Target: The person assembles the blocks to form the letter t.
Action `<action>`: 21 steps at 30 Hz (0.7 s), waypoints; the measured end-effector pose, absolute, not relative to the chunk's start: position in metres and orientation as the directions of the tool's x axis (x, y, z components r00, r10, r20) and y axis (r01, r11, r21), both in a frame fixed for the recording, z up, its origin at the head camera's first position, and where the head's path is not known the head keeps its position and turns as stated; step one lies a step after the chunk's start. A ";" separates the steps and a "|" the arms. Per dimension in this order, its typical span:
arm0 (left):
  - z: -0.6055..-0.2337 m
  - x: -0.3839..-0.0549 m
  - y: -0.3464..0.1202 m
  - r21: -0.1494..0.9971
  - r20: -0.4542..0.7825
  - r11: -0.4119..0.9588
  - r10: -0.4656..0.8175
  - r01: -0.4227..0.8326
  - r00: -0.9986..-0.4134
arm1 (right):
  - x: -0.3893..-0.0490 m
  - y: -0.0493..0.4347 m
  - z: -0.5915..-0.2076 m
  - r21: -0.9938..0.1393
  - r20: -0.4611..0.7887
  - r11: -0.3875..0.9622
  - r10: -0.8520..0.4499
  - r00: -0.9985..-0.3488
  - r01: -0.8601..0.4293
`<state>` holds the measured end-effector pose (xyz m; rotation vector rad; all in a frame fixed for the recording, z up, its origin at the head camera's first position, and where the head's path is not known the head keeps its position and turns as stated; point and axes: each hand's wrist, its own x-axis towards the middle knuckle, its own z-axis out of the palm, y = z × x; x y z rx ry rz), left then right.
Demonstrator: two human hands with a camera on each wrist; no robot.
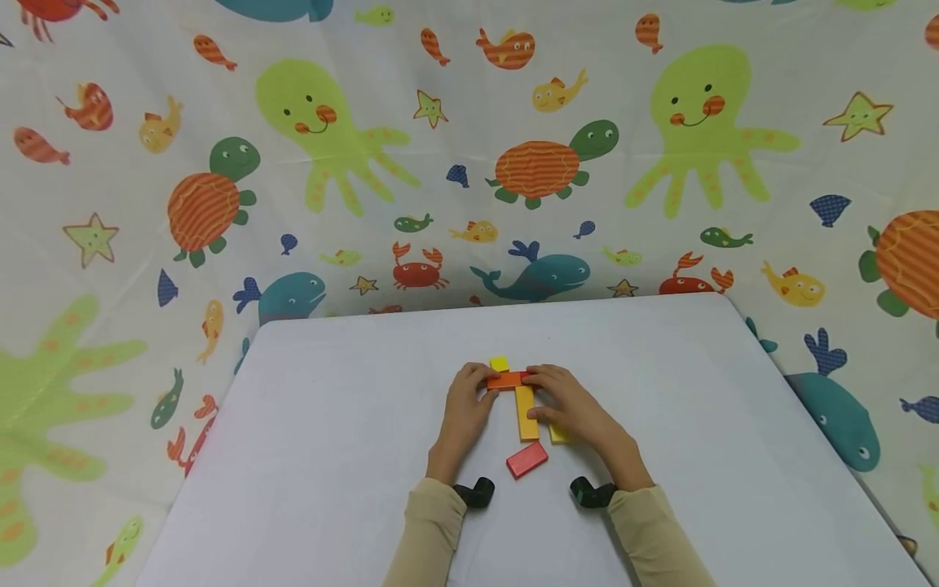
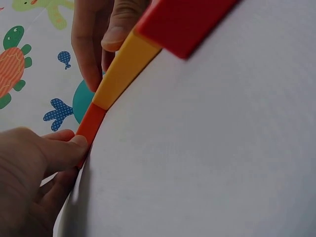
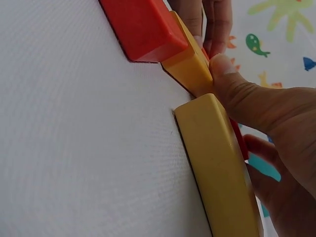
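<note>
The left hand [image 1: 466, 409] pinches the left end of the orange block [image 1: 506, 381], thumb on the near side and fingers on the far side; the right hand [image 1: 575, 409] has bent fingers on the far red block [image 1: 525, 376], which lies at the orange block's right end, while its thumb rests against the right side of the yellow bar [image 1: 526, 414]; whether that hand truly grips either piece I cannot tell; the yellow bar runs from the orange block toward the person, and in the left wrist view the two touch; the small yellow block [image 1: 499, 364] sits just beyond the orange block; the pale block [image 1: 559, 436] lies to the right of the yellow bar, partly hidden under the right hand in the head view; the near red block [image 1: 526, 461] lies slanted just on the person's side of the yellow bar; all of these lie on the white table [image 1: 330, 456], between and around the two hands; tan sleeves [image 1: 427, 534] cover the forearms, and a black device [image 1: 477, 493] shows at each wrist; behind the table hangs a pale cloth [image 1: 455, 220] printed with octopuses, turtles, whales, crabs and fish.
</note>
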<state>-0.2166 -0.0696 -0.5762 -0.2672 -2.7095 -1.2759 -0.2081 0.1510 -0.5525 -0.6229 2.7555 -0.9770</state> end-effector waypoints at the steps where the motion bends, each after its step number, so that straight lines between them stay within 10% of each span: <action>1: -0.576 -0.217 -0.070 0.749 0.194 0.626 0.103 0.215 -0.976 | -0.208 0.151 -0.553 -0.628 0.003 0.701 -0.432 -0.902 -0.338; 21: -0.578 -0.219 -0.070 0.750 0.195 0.623 0.109 0.220 -0.975 | -0.209 0.149 -0.553 -0.619 0.027 0.706 -0.419 -0.907 -0.345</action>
